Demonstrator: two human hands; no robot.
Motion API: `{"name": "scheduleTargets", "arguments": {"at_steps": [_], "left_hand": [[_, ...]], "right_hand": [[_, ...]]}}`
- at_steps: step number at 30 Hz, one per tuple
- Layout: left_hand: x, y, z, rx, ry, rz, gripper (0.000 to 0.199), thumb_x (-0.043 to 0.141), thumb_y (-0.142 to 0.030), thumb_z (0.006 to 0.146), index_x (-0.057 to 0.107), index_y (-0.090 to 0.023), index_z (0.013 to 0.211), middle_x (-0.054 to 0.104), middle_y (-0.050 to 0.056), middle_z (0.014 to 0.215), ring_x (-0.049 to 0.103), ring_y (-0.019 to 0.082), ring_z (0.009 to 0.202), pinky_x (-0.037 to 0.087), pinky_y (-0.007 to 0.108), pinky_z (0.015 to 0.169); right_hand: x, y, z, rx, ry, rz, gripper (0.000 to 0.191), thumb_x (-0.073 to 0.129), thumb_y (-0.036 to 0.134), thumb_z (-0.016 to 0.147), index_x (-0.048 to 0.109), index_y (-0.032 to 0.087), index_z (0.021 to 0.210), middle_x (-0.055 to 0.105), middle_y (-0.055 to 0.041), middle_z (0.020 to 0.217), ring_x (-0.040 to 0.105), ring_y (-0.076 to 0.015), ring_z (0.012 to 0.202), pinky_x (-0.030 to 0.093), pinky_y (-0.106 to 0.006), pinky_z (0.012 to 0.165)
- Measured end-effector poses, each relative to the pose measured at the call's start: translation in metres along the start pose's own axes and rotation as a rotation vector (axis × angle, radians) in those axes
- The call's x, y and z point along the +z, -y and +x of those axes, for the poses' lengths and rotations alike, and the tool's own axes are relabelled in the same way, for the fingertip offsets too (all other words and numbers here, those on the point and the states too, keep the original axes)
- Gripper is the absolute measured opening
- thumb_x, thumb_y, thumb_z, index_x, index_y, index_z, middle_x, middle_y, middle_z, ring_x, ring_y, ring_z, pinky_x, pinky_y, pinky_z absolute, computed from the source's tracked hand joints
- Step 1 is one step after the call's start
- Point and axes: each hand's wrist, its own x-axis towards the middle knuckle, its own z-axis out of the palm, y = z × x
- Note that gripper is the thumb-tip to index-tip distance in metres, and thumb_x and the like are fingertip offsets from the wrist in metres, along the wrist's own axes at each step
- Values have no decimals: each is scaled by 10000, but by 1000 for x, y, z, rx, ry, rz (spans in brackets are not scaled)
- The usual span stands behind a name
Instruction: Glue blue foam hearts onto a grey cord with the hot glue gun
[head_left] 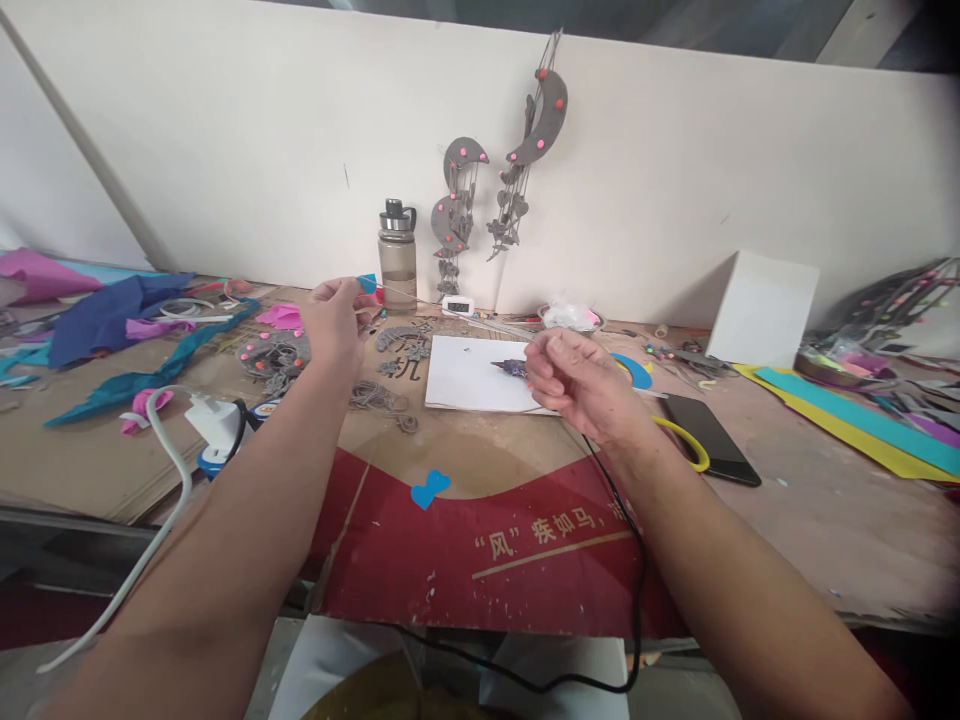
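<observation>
A thin pale string (480, 322) stretches between my two raised hands above the worktable. My left hand (335, 318) pinches its left end, beside a small blue piece (367, 283). The other end is pinched in my right hand (566, 375), over the right edge of a white board (472, 375). A dark glue-gun-like tool (508, 368) lies on that board, partly hidden by my right hand. On the red cardboard (540, 560) nearer to me lies a blue bird-like cutout (430, 489).
A water bottle (397, 255) stands by the wall, near hanging grey moon ornaments (551, 115). At right are a black tablet (709, 440) and yellow scissors handle (694, 450). A white charger (214, 420) sits left; a black cable (640, 590) loops across the front edge.
</observation>
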Motion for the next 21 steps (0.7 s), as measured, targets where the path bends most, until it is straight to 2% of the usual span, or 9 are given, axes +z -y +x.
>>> {"name": "scheduleTargets", "arguments": {"at_steps": [3, 6, 8, 9, 13, 15, 17, 19, 21], "left_hand": [[2, 0, -2, -17, 77, -26, 109, 643, -168, 654, 535, -172, 669, 549, -21, 556, 544, 81, 516, 318, 175, 416], [10, 2, -14, -29, 211, -23, 131, 655, -177, 619, 531, -164, 660, 546, -26, 569, 549, 77, 533, 330, 174, 435], [17, 4, -27, -38, 316, 12, 131, 657, -190, 615, 547, -159, 679, 551, -27, 591, 542, 70, 534, 328, 171, 440], [20, 5, -34, -37, 362, 36, 125, 653, -208, 628, 561, -158, 695, 554, -26, 593, 533, 70, 527, 338, 175, 447], [30, 12, -61, -53, 504, 145, 136, 657, -264, 671, 597, -159, 733, 576, -18, 603, 490, 70, 494, 360, 195, 466], [33, 15, -72, -50, 570, 202, 124, 645, -273, 703, 605, -163, 746, 566, -26, 586, 451, 65, 473, 351, 200, 471], [34, 16, -83, -31, 605, 258, 114, 631, -280, 730, 615, -172, 760, 550, -34, 570, 435, 71, 480, 344, 204, 481], [35, 15, -91, 21, 627, 338, 116, 624, -290, 747, 631, -176, 763, 563, -27, 599, 447, 79, 512, 353, 208, 505], [36, 12, -100, 78, 663, 425, 122, 627, -296, 750, 644, -176, 754, 603, -7, 666, 489, 94, 573, 380, 216, 548]], "right_hand": [[-3, 4, -4, 117, 89, -58, 352, 592, 564, 811, 587, 213, 782, 409, 33, 642, 249, -74, 487, 88, -211, 408], [-4, -5, -5, 286, 397, -366, 385, 516, 555, 864, 622, 202, 755, 467, 25, 588, 345, -86, 484, 220, -212, 410], [-3, -14, -5, 251, 550, -646, 360, 522, 485, 881, 639, 195, 702, 538, 7, 614, 452, -104, 552, 341, -231, 498], [-1, -19, -4, 188, 551, -763, 355, 529, 454, 883, 636, 193, 668, 574, -4, 649, 490, -115, 598, 368, -241, 546], [6, -29, -3, 35, 342, -890, 368, 463, 422, 925, 654, 193, 709, 637, -22, 729, 540, -142, 672, 381, -268, 611], [9, -28, -2, -15, 218, -866, 371, 428, 416, 943, 630, 196, 722, 615, -8, 708, 530, -139, 668, 378, -272, 626], [11, -27, -1, -82, 22, -832, 322, 438, 404, 937, 577, 200, 730, 582, 2, 721, 509, -136, 684, 378, -269, 635], [12, -28, 0, -138, -166, -748, 221, 501, 407, 903, 545, 208, 817, 575, -5, 821, 504, -136, 737, 394, -261, 642], [11, -32, 1, -159, -255, -627, 228, 567, 418, 861, 524, 215, 955, 571, -23, 957, 511, -135, 792, 418, -255, 657]]}}
